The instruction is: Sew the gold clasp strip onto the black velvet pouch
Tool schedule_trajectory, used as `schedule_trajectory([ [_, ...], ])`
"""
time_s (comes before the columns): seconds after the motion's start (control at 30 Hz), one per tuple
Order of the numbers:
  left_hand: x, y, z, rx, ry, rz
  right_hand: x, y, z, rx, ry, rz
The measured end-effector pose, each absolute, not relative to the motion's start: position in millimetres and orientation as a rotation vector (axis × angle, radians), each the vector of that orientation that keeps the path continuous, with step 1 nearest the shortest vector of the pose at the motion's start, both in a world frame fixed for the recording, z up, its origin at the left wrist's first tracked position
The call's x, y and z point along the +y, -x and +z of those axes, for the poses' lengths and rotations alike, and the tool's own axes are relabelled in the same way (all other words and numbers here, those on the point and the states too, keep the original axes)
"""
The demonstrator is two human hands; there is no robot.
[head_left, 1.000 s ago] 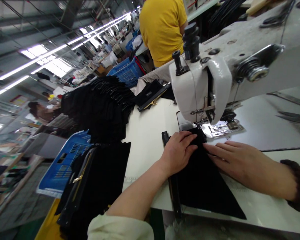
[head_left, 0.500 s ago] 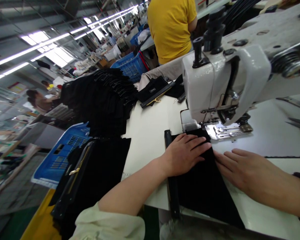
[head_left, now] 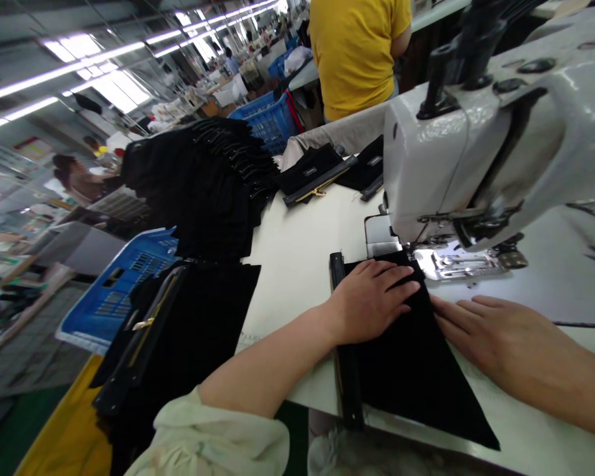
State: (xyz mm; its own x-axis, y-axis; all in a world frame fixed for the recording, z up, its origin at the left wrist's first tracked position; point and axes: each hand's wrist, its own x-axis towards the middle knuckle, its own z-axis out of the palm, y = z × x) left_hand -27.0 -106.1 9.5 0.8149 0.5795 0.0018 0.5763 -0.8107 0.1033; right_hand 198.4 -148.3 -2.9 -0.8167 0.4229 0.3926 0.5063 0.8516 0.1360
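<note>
A black fabric piece (head_left: 416, 377) lies on the sewing table, its far end at the needle area of the white sewing machine (head_left: 421, 158). Along its left edge runs a dark zipper strip (head_left: 348, 377). My left hand (head_left: 371, 297) rests flat on the fabric close to the machine, fingers spread. At the fabric's right edge is my right hand (head_left: 480, 330), its fingers stretched out and lying low on the table. The metal presser foot and guide plate (head_left: 461, 264) sit just beyond the right fingertips. The needle tip is too small to make out.
Left of the table hangs a big stack of black pieces (head_left: 193, 192), with another zippered black piece (head_left: 203, 324) nearer. A blue crate (head_left: 114, 291) stands beside them. Small zippered pieces (head_left: 312, 168) lie behind the machine. A person in a yellow shirt (head_left: 357, 59) is further back.
The whole view has shifted a little, with the machine appearing farther right and closer. Both hands keep nearly the same place on the fabric.
</note>
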Motion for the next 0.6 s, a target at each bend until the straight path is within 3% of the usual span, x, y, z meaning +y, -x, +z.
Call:
schedule_trajectory([
  [0.27,-174.2,25.3,50.5,0.844,-2.813,-0.124,-170.4,-203.1,4.3,-2.724,0.540,-0.420],
  [0.6,-213.5,41.8,25.3,0.863,-2.670,0.335,-245.6,-207.2,-21.1,-2.529,0.657,-0.291],
])
